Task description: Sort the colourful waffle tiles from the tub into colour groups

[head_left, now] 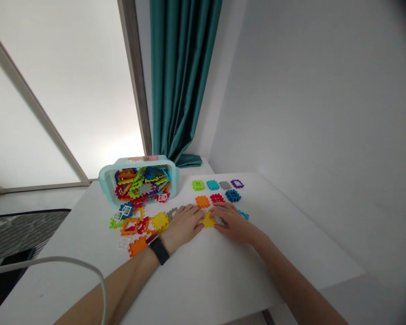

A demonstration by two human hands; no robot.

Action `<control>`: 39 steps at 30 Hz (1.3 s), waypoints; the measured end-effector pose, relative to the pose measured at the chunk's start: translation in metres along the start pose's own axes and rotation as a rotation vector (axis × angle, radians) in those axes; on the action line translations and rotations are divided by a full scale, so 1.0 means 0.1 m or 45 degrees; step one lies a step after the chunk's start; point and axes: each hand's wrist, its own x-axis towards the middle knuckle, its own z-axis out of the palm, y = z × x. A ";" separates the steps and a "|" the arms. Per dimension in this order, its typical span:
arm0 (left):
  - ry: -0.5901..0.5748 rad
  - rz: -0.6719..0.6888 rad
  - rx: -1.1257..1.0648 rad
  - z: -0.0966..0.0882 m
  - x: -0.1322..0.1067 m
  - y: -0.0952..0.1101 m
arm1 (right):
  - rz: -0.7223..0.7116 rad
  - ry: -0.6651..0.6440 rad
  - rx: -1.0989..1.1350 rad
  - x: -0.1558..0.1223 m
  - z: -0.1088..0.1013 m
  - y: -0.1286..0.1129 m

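Observation:
A yellow waffle block point(209, 220) with notched edges lies at the white table's middle, between both hands. My left hand point(186, 224), a dark watch on its wrist, has its fingers and thumb closed at the block's left edge. My right hand point(234, 222) pinches the right side, its curled fingers over the upper corner and its thumb low. Just beyond the hands are an orange block point(202, 201), a red block point(217, 198) and a dark blue block point(233, 195). A grey piece and a light blue block point(244, 215) are partly covered by my right hand.
A pale teal bin point(103, 185), tipped toward me, spills colourful blocks onto the table point(203, 280) at left. Another yellow block point(160, 221) lies beside my left wrist. Farther back sit a lime block point(198, 185) and a purple frame point(237, 183). A white cable point(64, 259) crosses the lower left.

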 end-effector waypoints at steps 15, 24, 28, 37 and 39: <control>0.017 -0.029 -0.020 0.02 0.01 0.04 | -0.012 0.070 0.076 0.02 0.07 0.05; 0.032 -0.041 -0.061 0.05 0.02 0.02 | 0.007 0.056 0.072 0.03 0.07 0.02; 0.034 -0.043 -0.077 0.06 0.02 0.00 | 0.007 0.044 0.069 0.03 0.07 0.02; 0.007 -0.048 -0.048 0.04 0.04 0.00 | 0.033 0.075 0.054 0.06 0.09 0.02; 0.017 -0.047 -0.045 0.04 0.04 0.00 | 0.031 0.077 0.054 0.06 0.08 0.01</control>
